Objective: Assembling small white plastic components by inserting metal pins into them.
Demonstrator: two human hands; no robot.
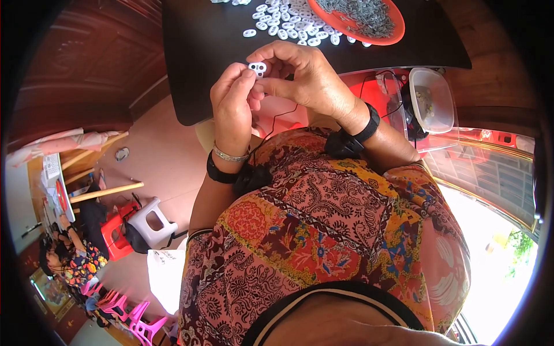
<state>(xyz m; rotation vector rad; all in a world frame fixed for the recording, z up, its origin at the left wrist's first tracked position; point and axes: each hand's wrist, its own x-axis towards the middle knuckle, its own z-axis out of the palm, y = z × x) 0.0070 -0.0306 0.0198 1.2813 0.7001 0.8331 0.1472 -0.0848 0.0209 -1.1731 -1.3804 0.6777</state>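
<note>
In front of my chest, at the near edge of the dark table, I hold a small white two-hole plastic piece (257, 67) that looks like part of a cord lock. My left hand (234, 98) pinches it between thumb and fingers. From the other side my right hand (309, 78) has its thumb and fingers closed at the same piece; whether a smaller part is also in its fingertips is hidden. Past my hands, many similar white oval pieces (283, 17) lie loose on the table. To their right, an orange plate (398, 26) holds a heap of small grey metal parts, apparently springs.
The dark tabletop (196, 63) curves round ahead of me. Below its right side stands a clear plastic tub (435, 124). A thin black cable (281, 118) hangs near my lap. At the left are a grey stool (153, 225), a red stool (115, 230) and another person (81, 254).
</note>
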